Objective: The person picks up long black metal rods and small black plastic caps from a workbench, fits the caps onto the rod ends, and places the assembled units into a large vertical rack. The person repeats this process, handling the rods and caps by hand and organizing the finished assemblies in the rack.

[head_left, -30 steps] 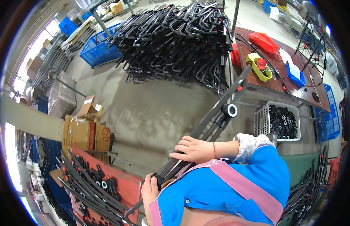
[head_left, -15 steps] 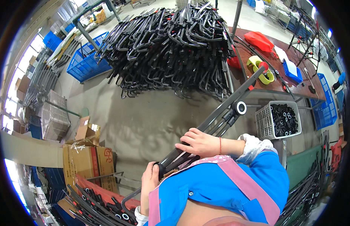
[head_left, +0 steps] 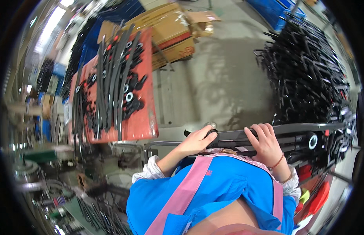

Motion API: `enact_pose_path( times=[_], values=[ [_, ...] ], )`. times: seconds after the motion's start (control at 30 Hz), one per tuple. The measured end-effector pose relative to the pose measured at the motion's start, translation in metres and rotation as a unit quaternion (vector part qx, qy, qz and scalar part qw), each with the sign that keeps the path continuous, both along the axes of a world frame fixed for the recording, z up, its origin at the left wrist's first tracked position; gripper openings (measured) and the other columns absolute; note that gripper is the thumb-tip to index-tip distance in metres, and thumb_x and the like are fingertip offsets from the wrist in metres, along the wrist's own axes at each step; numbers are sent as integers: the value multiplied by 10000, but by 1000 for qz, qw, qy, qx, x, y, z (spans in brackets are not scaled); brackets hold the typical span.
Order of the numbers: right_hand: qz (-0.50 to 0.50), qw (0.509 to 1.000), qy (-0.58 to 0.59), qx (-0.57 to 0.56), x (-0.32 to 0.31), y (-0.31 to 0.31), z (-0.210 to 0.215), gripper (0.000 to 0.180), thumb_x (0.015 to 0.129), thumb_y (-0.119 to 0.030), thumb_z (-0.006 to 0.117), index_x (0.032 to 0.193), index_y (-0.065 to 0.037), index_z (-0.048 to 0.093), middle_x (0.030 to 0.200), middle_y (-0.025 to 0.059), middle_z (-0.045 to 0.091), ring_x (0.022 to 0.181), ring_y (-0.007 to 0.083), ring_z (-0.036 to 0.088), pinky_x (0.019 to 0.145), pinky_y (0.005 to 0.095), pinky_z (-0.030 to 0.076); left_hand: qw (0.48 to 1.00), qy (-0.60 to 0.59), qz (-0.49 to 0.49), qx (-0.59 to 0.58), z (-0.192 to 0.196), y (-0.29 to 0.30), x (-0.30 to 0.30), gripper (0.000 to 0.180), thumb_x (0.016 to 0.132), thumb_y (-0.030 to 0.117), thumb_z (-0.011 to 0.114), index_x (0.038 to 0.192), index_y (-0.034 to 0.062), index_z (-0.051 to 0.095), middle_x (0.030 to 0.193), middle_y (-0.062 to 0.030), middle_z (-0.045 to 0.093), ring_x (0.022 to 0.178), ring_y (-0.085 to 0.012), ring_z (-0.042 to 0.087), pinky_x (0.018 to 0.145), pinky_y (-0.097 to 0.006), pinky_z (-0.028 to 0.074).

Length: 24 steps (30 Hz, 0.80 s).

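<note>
Left hand (head_left: pixel 198 140) and right hand (head_left: pixel 265 145) gripped a black tubular frame (head_left: pixel 232 135) crosswise before the body, right of the red bench (head_left: pixel 147 127); widely spaced holds probably best steadied it.

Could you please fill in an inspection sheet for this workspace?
Surface: red tabletop, bearing long black bars and dark fittings with white rings.
Things in hand: black tubular frame, held across the front of the body.
Clutter: cardboard boxes beside the tabletop; large heap of black tubing at right.
Hands: left hand grips the frame; right hand rests on it farther right.
Cables: nothing seen.
Surroundings: grey floor; blue crate at upper right.
</note>
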State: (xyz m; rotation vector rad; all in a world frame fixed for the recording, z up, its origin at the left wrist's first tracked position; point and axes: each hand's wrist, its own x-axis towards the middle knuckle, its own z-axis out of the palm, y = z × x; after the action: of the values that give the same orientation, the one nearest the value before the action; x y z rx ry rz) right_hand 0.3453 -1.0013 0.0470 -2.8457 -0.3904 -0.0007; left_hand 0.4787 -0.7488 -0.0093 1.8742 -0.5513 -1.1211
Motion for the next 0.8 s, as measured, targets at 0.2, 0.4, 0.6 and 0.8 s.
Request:
enact_pose_path(
  times=[0.2, 0.4, 0.6, 0.8],
  values=[
    [219, 975, -44, 15, 81, 16, -6, 723, 528, -160, 743, 1212, -5, 566, 1107, 191, 549, 1055, 353, 524, 989, 475, 381, 977, -4, 201, -78, -32, 57, -39, 380, 988, 359, 508, 1165, 24, 502, 799, -63, 556, 644, -131, 537, 580, -311, 441],
    [388, 913, -110, -64, 196, 93, -4, 802, 471, -173, 782, 1229, -29, 560, 1132, 169, 542, 1093, 330, 518, 1005, 474, 379, 907, 18, 396, -141, -37, 120, -24, 339, 980, 321, 557, 1159, 36, 520, 848, -8, 534, 658, -60, 485, 538, -219, 409],
    [422, 876, -233, -22, 298, 214, 29, 746, 557, -217, 790, 1268, -145, 574, 1388, 181, 452, 1324, 345, 394, 1084, 597, 281, 810, -24, 541, -226, -21, 229, 32, 343, 973, 321, 567, 1196, 67, 509, 842, -34, 624, 573, -84, 542, 480, -217, 412],
    [299, 907, -220, 198, 352, 254, -2, 687, 655, -172, 776, 1286, -88, 518, 1424, 251, 379, 1236, 417, 452, 1012, 535, 381, 748, -166, 612, -195, -9, 371, 128, 274, 962, 302, 538, 1058, 52, 596, 915, -85, 648, 687, -156, 584, 591, -299, 475]
  ],
)
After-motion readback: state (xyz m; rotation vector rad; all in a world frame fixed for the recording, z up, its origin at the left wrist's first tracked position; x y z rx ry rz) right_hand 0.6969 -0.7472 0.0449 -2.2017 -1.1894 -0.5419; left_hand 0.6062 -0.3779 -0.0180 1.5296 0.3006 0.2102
